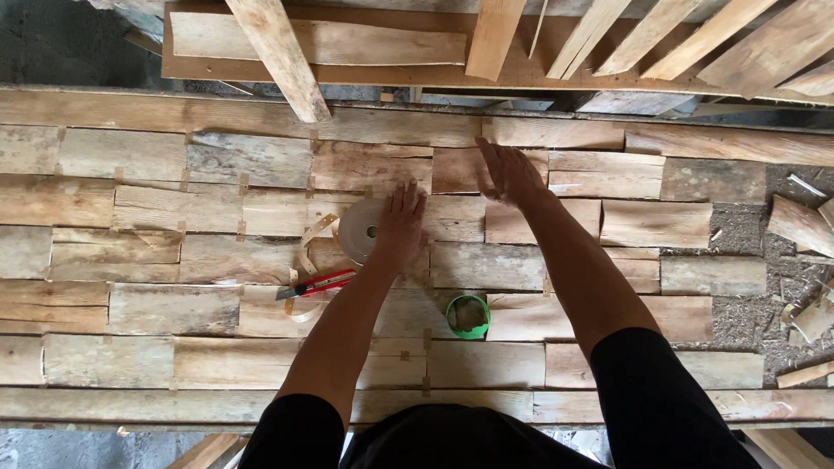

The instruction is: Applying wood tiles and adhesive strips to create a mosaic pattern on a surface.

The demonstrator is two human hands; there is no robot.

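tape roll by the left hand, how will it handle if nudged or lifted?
The tape roll lies flat on the veneer sheets, so it should slide, not roll. Looks like paper tape, probably light. A loose curled strip trails beside it and would likely flop or snag near the left hand.

Left hand (401,224) flat on veneer sheets (261,226), tape roll (360,230) just left of it, right hand (508,174) pressing veneer further up, red knife (317,284) below-left of left hand

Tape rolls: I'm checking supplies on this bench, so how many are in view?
2. A tan tape roll lies beside the left hand; a green tape roll lies between the forearms. Others may be hidden.
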